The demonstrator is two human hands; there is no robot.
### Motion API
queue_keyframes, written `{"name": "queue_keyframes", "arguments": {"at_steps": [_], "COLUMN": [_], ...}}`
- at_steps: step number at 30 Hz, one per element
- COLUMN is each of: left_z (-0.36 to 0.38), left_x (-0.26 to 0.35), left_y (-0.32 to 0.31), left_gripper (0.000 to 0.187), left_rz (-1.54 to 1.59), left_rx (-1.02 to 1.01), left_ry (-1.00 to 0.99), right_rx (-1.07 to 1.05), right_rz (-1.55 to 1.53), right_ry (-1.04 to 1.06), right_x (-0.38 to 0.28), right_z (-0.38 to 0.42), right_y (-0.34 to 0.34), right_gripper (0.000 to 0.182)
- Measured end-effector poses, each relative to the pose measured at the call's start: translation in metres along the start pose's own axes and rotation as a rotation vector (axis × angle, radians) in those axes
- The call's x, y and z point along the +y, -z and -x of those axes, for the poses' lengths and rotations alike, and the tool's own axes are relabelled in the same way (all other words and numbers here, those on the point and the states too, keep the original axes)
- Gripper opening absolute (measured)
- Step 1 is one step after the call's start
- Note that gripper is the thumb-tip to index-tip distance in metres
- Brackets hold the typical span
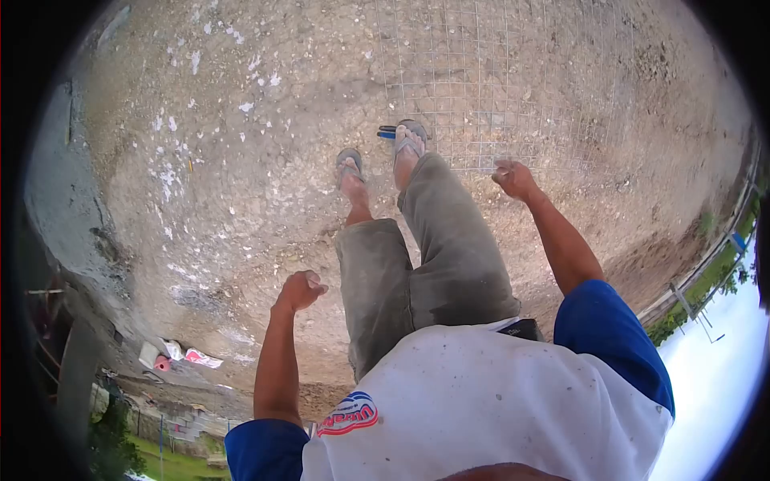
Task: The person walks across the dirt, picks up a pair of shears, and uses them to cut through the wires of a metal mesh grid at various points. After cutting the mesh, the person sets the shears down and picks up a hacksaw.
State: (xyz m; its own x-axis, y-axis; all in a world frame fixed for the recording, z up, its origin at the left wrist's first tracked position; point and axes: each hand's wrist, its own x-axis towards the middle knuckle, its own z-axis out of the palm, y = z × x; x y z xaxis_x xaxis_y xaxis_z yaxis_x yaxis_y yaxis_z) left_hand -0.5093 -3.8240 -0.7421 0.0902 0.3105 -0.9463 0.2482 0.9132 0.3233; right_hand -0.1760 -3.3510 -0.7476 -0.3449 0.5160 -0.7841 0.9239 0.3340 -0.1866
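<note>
My left hand (301, 290) hangs over bare ground left of my knees, fingers loosely curled in with nothing visible in them. Further forward on the right is my right hand (513, 178), near the lower edge of a wire mesh (481, 88) lying on the ground. Its fingers are bent but a little apart, and I see nothing held. A blue and black object (387, 131), too small to identify, lies against my right sandal (413, 128). My left sandal (350, 160) stands on the dirt.
Rough, stony ground (265, 160) with white splashes surrounds my feet. At the lower left lie a pink roll (162, 363) and a red and white packet (203, 358). A grey strip of ground (64, 208) runs along the left, and a curb (662, 303) borders grass at the right.
</note>
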Motion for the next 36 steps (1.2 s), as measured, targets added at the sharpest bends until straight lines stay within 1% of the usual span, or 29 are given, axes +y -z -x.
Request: {"name": "queue_keyframes", "arguments": {"at_steps": [1,2,3,4,5,6,7,8,10,11,12,14,15,16,18,20,22,24,25,27,28,30,31,33,36], "left_z": [-0.016,-0.049,-0.079,-0.115,-0.152,-0.189,-0.211,-0.235,-0.319,-0.353,-0.384,-0.45,-0.475,-0.49,-0.503,-0.511,-0.505,-0.48,-0.48,-0.488,-0.477,-0.45,-0.431,-0.397,-0.388], "left_x": [0.021,0.022,0.041,0.057,0.075,0.098,0.133,0.166,0.191,0.207,0.219,0.22,0.223,0.226,0.231,0.231,0.241,0.241,0.233,0.219,0.225,0.235,0.233,0.224,0.205], "left_y": [0.009,0.009,0.018,0.025,0.034,0.042,0.055,0.066,0.061,0.059,0.052,0.03,0.019,0.011,0.001,-0.006,-0.003,-0.009,-0.012,-0.016,-0.021,-0.02,-0.018,0.001,0.014], "left_gripper": [0.038,0.04,0.045,0.051,0.053,0.056,0.059,0.063,0.067,0.069,0.071,0.069,0.069,0.063,0.054,0.047,0.045,0.044,0.044,0.044,0.044,0.042,0.04,0.035,0.031], "left_rz": [-0.05,-0.097,-0.09,-0.076,-0.108,-0.137,-0.204,-0.279,-0.414,-0.5,-0.592,-0.619,-0.627,-0.654,-0.718,-0.734,-0.726,-0.673,-0.651,-0.606,-0.645,-0.71,-0.71,-0.719,-0.485], "left_rx": [0.099,0.226,0.291,0.328,0.365,0.407,0.405,0.396,0.476,0.433,0.374,0.21,0.135,0.125,0.099,-0.009,-0.074,-0.126,-0.099,-0.033,0.002,0.084,0.123,0.215,0.144], "left_ry": [-0.015,-0.083,-0.106,-0.18,-0.211,-0.244,-0.209,-0.175,-0.262,-0.256,-0.254,-0.319,-0.355,-0.361,-0.373,-0.392,-0.419,-0.444,-0.445,-0.467,-0.473,-0.493,-0.436,-0.326,-0.212], "right_rx": [0.106,0.163,0.147,0.124,0.045,0.004,-0.108,-0.184,-0.198,-0.199,-0.282,-0.46,-0.435,-0.406,-0.03,0.23,0.079,0.047,0.03,-0.03,-0.075,-0.061,-0.059,-0.07,-0.059], "right_rz": [-0.124,-0.096,-0.162,-0.229,-0.242,-0.257,-0.139,-0.15,-0.101,-0.082,-0.165,-0.343,-0.453,-0.562,-0.486,-0.113,-0.291,-0.454,-0.532,-0.454,-0.417,-0.374,-0.355,-0.416,-0.419], "right_ry": [0.068,0.119,0.12,0.118,0.106,0.145,0.167,0.158,0.334,0.428,0.309,0.061,0.057,0.05,0.007,-0.073,-0.179,-0.186,-0.192,-0.111,-0.072,-0.075,-0.083,-0.133,-0.175], "right_x": [-0.028,-0.062,-0.082,-0.096,-0.1,-0.102,-0.101,-0.106,-0.091,-0.076,-0.068,-0.063,-0.04,-0.014,0.023,0.061,0.077,0.077,0.079,0.09,0.095,0.094,0.095,0.092,0.087], "right_z": [-0.03,-0.052,-0.072,-0.088,-0.101,-0.106,-0.11,-0.104,-0.093,-0.101,-0.107,-0.11,-0.123,-0.141,-0.17,-0.204,-0.23,-0.241,-0.242,-0.25,-0.247,-0.252,-0.251,-0.252,-0.248], "right_y": [-0.001,-0.001,-0.013,-0.031,-0.061,-0.093,-0.127,-0.155,-0.231,-0.26,-0.264,-0.255,-0.269,-0.28,-0.276,-0.286,-0.274,-0.282,-0.286,-0.274,-0.272,-0.27,-0.274,-0.284,-0.279], "right_gripper": [0.048,0.048,0.047,0.046,0.047,0.046,0.047,0.045,0.049,0.051,0.051,0.052,0.051,0.051,0.057,0.066,0.077,0.083,0.086,0.089,0.09,0.092,0.093,0.093,0.091]}}
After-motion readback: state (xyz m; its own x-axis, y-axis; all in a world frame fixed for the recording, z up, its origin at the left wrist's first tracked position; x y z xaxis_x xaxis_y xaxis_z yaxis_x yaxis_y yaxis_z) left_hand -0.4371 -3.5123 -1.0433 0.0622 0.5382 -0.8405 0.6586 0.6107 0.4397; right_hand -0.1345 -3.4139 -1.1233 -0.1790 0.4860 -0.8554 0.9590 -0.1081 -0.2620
